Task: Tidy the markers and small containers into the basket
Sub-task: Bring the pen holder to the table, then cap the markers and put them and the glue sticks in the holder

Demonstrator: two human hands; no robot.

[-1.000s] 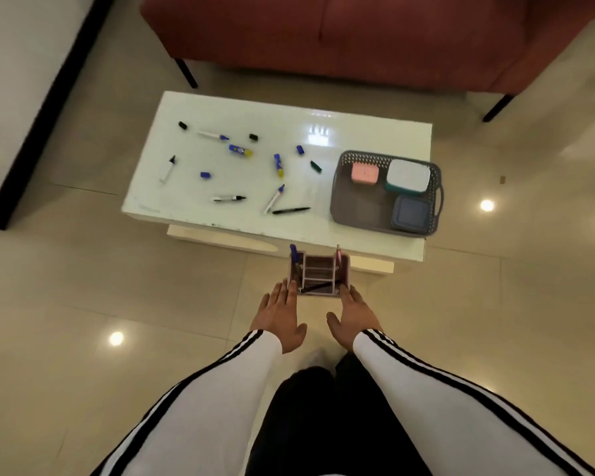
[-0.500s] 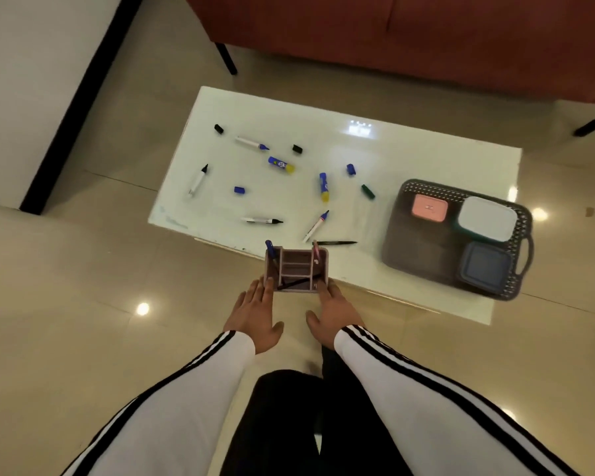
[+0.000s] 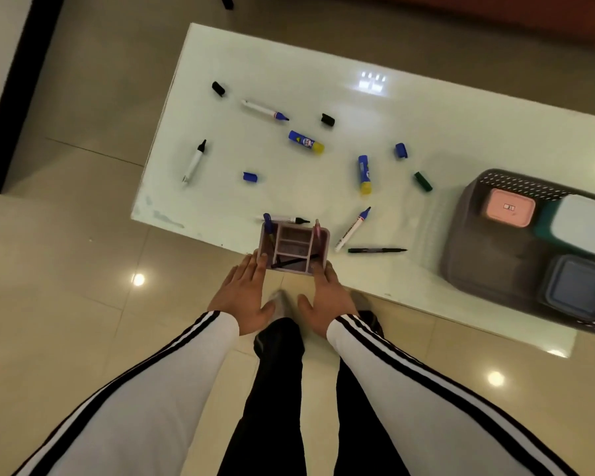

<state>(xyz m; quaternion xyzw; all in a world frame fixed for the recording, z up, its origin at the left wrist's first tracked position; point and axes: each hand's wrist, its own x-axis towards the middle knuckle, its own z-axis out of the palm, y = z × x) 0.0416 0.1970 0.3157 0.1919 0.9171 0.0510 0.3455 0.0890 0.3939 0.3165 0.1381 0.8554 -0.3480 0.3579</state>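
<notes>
I hold a pink compartmented organizer [image 3: 293, 247] between both palms over the near edge of the white table [image 3: 409, 139]; a blue marker, a pink pen and a black pen stand or lie in it. My left hand [image 3: 246, 297] presses its left side, my right hand [image 3: 325, 297] its right side. Several markers, glue sticks [image 3: 305, 142] and loose caps lie scattered on the table. The grey basket [image 3: 461, 235] at the right holds a pink container [image 3: 509, 208], a white-lidded one [image 3: 584, 225] and a blue one [image 3: 577, 293].
The table stands on a glossy tiled floor. A red sofa runs along the far side, its leg [image 3: 226, 1] near the table's far left corner. My legs are below the hands, close to the table's near edge.
The organizer, carried between both hands, has moved forward from over the floor to above the table's near edge. The view has closed in on the table.
</notes>
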